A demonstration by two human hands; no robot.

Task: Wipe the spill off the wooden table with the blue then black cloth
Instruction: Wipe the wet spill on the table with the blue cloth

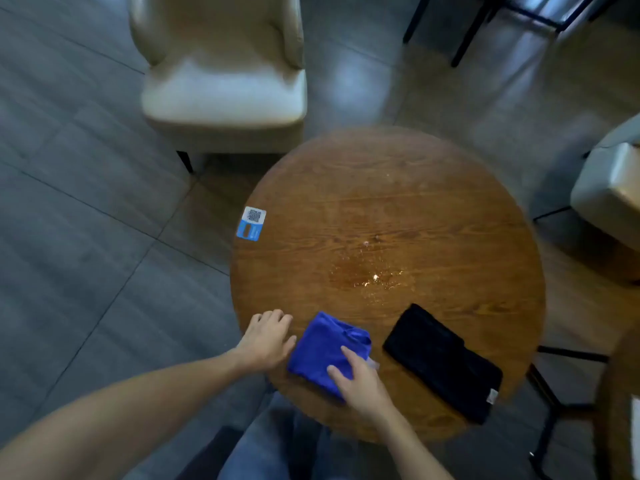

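Note:
A folded blue cloth [323,349] lies near the front edge of the round wooden table [381,188]. My right hand [360,379] rests on its near right corner, fingers spread flat on the fabric. My left hand [266,341] sits at the table's left rim, fingers loosely curled, its thumb just touching the cloth's left edge. A wet spill [369,277] with glinting droplets spreads across the table's middle, beyond the cloths. A folded black cloth [443,362] with a small tag lies to the right of the blue one.
A blue and white QR sticker [251,223] sits on the table's left edge. A cream chair [221,88] stands beyond the table, another seat [613,188] at the right. Black metal legs [561,403] stand right of the table. My knees are under the near edge.

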